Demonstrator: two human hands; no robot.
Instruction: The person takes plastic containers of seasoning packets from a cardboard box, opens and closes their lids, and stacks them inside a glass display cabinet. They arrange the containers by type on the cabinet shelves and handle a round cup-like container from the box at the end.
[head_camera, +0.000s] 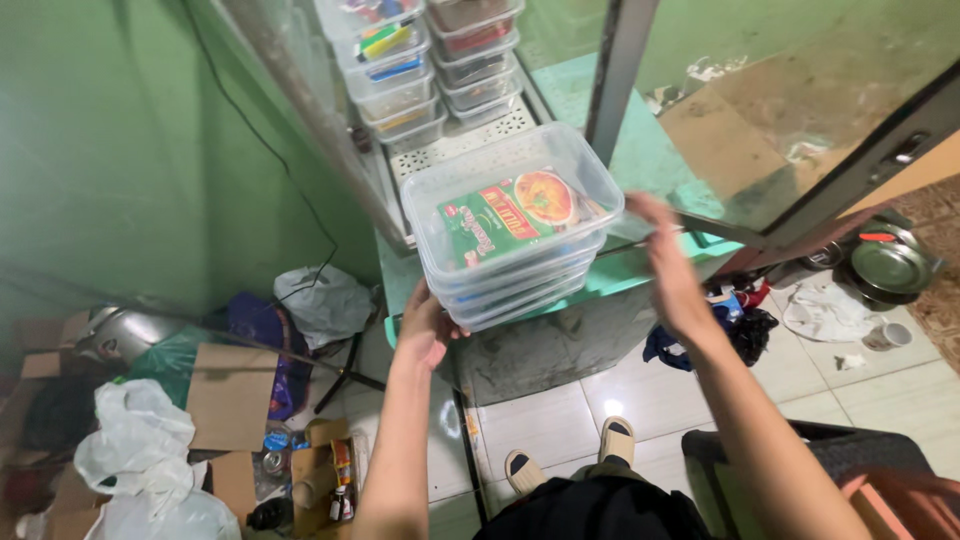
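Green walls are filling most of the view, green bench (655, 150) running along them with glass panels and a metal frame on top. Tiled floor (560, 420) is lying below, cluttered: cardboard pieces (232, 395) and white plastic bags (135, 440) piling up at left, rags and a metal bowl (888, 266) sitting at right. Stack of clear plastic containers (512, 225) is sitting at the bench's near edge, partly overhanging it; top one is showing a green food packet (510, 215) through the lid. More clear containers (425, 65) are standing stacked behind, further back on the bench. Left hand (425, 330) is gripping the stack's lower left corner, fingers curling under and against it. Right hand (670, 265) is hovering just beside the stack's right side, fingers straight and close together, blurred; contact with the stack can't be told
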